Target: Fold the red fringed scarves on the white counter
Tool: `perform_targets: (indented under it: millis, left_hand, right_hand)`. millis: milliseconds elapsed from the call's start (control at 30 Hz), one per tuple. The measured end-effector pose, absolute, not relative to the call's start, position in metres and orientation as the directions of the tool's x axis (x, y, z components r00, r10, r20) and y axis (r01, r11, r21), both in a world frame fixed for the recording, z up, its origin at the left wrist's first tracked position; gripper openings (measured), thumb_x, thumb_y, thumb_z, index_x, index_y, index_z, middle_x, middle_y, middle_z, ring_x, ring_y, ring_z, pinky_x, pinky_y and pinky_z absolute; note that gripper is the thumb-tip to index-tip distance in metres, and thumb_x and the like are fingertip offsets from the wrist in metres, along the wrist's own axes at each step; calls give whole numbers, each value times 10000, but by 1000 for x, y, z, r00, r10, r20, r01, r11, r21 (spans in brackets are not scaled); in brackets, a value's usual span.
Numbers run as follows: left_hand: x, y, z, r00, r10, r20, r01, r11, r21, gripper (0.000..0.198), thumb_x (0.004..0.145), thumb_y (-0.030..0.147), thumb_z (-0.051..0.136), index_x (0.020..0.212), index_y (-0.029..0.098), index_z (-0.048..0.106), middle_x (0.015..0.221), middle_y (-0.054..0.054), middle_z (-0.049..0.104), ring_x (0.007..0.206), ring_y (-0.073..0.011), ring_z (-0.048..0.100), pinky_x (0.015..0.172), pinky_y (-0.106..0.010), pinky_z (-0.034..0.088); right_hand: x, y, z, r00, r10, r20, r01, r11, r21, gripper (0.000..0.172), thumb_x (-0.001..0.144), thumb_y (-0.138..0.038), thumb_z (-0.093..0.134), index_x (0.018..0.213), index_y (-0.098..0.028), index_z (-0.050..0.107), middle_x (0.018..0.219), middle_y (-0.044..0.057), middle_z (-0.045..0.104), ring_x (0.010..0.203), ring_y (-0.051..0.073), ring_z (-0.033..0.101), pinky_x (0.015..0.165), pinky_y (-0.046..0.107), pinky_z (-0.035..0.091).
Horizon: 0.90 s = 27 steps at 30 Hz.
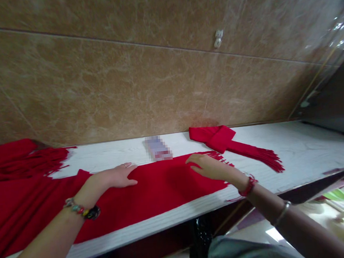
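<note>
A red fringed scarf [162, 190] lies spread along the white table, flat in the middle and gathered in long folds on the left. My left hand [120, 177] rests on its far edge, fingers stretched and thumb apart. Over the scarf's right end, near the fringe, is my right hand [205, 165], fingers loosely extended and apart, holding nothing. Whether the right hand presses on the cloth or hovers just above it, I cannot tell. Beyond it lies a folded red scarf [221, 138], its fringed tail pointing right.
A pile of red fringed scarves [15, 158] sits at the far left. Against the wall side of the white table [312, 145] lies a blurred-out flat object [158, 148]. A brown tiled wall [125, 77] rises behind. At lower right, below the table, is a green basin [337, 195].
</note>
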<state>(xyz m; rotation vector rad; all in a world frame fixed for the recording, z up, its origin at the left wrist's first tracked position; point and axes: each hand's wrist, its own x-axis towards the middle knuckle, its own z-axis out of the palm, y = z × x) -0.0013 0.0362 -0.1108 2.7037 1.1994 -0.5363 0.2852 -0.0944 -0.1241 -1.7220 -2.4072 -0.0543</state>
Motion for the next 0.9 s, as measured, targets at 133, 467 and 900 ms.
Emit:
perform_targets:
  millis: [133, 467, 900]
  left_hand:
    - [-1, 37, -118, 640, 689, -339, 738, -675, 21, 697, 781, 434, 415, 1348, 58, 266, 1412, -131, 221, 1282, -221, 250, 1049, -276, 201]
    - [-6, 48, -126, 655, 672, -346, 721, -693, 18, 723, 762, 455, 424, 1356, 82, 247, 1414, -142, 204, 1287, -216, 238, 1043, -313, 213]
    - [33, -8, -120, 723, 605, -334, 639, -769, -9, 625, 734, 321, 533, 1316, 172, 362, 1376, -121, 329, 1238, -237, 342, 997, -322, 299]
  right_hand:
    - [264, -100, -154, -284, 920, 272, 928, 335, -165, 408, 859, -260, 409, 1250, -146, 427, 1263, 126, 476, 1184, 223, 407, 970, 398, 362]
    - [376, -144, -190, 48, 950, 309, 997, -27, -70, 427, 877, -300, 327, 1274, -162, 397, 1313, 146, 418, 1228, 261, 347, 965, 497, 328]
    - [363, -172, -134, -65, 997, -50, 989, 71, 128, 226, 762, -84, 419, 802, -159, 629, 820, 67, 660, 748, 158, 599, 658, 245, 427]
